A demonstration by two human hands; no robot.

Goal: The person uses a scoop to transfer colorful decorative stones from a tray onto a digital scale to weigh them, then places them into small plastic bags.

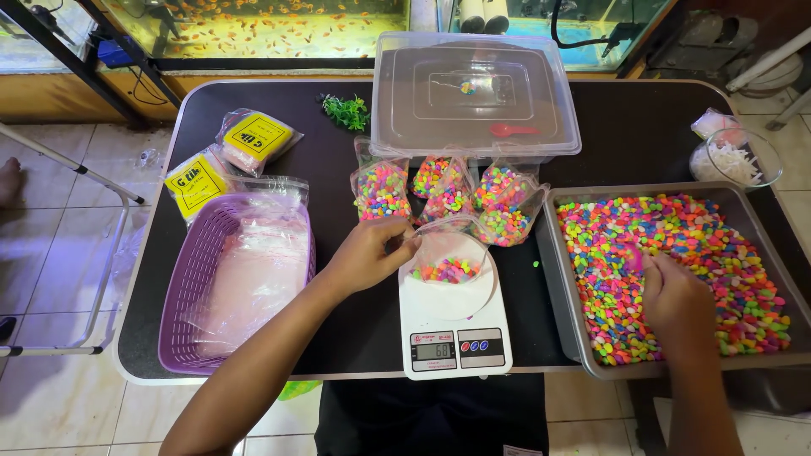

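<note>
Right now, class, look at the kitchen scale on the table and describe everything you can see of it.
The kitchen scale is white, flat and roughly rectangular, seemingly plastic, lying level near the front edge of the dark table. Its front panel has a small lit display and round coloured buttons. On its platform stands an open clear bag with a few colourful pebbles at the bottom; the left hand holds that bag's rim. A grey tray sits right beside it.

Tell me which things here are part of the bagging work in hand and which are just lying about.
In use: left hand, plastic bag, kitchen scale, right hand, pink scoop, tray of coloured pebbles, filled bags.

Lying about: purple basket, yellow-labelled packets, lidded clear box, green plastic plant, glass bowl.
</note>
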